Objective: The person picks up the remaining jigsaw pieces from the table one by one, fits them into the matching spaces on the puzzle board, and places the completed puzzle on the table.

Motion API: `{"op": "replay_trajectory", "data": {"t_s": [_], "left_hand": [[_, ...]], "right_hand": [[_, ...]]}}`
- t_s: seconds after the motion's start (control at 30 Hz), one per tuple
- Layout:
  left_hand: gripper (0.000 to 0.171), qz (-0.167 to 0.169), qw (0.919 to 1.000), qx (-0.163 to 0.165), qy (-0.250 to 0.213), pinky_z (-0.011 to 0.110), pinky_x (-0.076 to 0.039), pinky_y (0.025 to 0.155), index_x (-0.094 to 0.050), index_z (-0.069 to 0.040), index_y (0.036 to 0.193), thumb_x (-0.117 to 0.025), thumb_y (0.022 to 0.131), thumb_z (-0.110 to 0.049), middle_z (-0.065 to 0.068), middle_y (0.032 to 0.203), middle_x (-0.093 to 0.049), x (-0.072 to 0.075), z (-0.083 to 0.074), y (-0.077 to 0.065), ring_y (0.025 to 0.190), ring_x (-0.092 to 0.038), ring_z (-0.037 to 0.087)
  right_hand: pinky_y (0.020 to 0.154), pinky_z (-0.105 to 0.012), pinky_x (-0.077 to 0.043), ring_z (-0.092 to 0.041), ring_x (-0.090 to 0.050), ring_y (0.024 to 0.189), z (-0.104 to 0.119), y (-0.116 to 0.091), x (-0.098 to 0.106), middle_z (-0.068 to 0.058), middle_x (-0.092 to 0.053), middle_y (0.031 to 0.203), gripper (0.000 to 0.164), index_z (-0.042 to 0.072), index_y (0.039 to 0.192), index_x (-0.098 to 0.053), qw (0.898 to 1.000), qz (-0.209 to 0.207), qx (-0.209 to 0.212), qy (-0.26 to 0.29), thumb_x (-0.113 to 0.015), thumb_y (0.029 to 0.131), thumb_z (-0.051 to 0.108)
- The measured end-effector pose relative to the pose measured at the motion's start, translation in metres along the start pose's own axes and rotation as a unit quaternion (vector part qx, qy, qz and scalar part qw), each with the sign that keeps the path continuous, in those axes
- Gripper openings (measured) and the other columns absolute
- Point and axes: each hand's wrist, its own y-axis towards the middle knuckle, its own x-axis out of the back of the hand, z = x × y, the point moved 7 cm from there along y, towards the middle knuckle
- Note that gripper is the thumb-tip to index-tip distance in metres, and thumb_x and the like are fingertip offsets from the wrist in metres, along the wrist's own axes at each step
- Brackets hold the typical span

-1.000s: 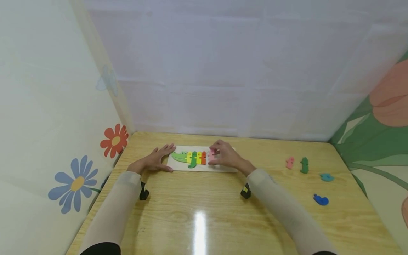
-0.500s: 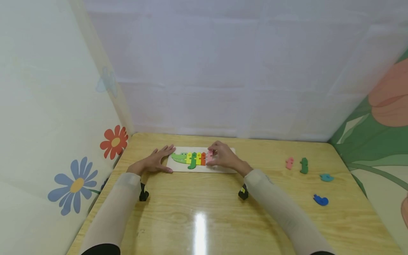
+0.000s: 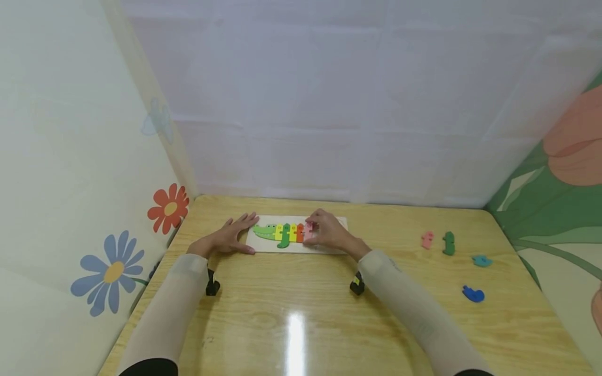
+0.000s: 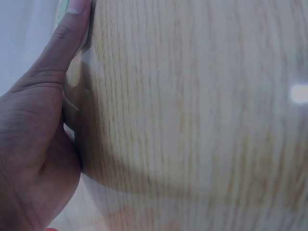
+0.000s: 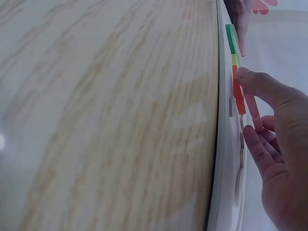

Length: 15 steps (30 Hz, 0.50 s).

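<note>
A white puzzle board (image 3: 263, 247) lies near the table's back edge, bearing a crocodile of coloured pieces: a green head (image 3: 265, 232), yellow and green segments and an orange segment (image 3: 300, 233). My right hand (image 3: 331, 233) pinches a pink puzzle piece (image 3: 308, 230) between thumb and fingers, beside the orange segment. In the right wrist view this pink piece (image 5: 252, 106) is tilted over the board. My left hand (image 3: 229, 237) rests at the board's left end with fingers spread; its thumb (image 4: 67, 36) touches the edge. The board's right part is partly hidden by my right hand.
To the right on the wooden table (image 3: 263, 303) lie another pink piece (image 3: 427, 240), a dark green piece (image 3: 449, 243), a teal piece (image 3: 482, 261) and a blue piece (image 3: 473, 294). A white cloth wall (image 3: 301, 156) stands behind the table.
My right hand has moved slightly left with the pink puzzle piece, bringing it up against the orange segment. My left hand has stayed at the board's left end.
</note>
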Motion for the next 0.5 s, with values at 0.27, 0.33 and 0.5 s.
{"op": "replay_trajectory", "data": {"t_s": [0.27, 0.33, 0.5], "left_hand": [[0.108, 0.001, 1.0000, 0.002, -0.001, 0.071, 0.009, 0.124, -0.017, -0.004, 0.169, -0.083, 0.092, -0.042, 0.023, 0.176, -0.004, 0.0001, -0.0018, -0.0003, 0.161, 0.005, 0.048], [0.109, 0.001, 1.0000, 0.001, -0.001, 0.071, 0.009, 0.124, -0.017, -0.004, 0.169, -0.083, 0.092, -0.042, 0.023, 0.176, -0.003, 0.0004, -0.0023, -0.0005, 0.162, 0.005, 0.048], [0.110, -0.003, 0.9999, -0.012, -0.006, 0.072, 0.010, 0.123, -0.017, -0.002, 0.169, -0.082, 0.092, -0.046, 0.025, 0.176, -0.003, 0.0011, -0.0026, -0.0020, 0.161, 0.005, 0.049]], "right_hand": [[0.098, -0.039, -0.055, -0.024, -0.062, 0.110, -0.0023, 0.0025, -0.0057, -0.013, -0.064, 0.124, 0.069, -0.002, 0.135, -0.069, 1.000, 0.005, -0.007, -0.011, -0.095, 0.081, 0.031], [0.098, -0.039, -0.055, -0.024, -0.061, 0.110, -0.0022, 0.0028, -0.0063, -0.013, -0.064, 0.124, 0.070, -0.002, 0.136, -0.068, 1.000, 0.006, -0.010, -0.010, -0.095, 0.081, 0.031], [0.097, -0.036, -0.055, -0.022, -0.061, 0.108, -0.0024, 0.0034, -0.0072, -0.012, -0.064, 0.123, 0.071, -0.002, 0.136, -0.068, 1.000, 0.007, -0.018, -0.016, -0.096, 0.080, 0.032]]}}
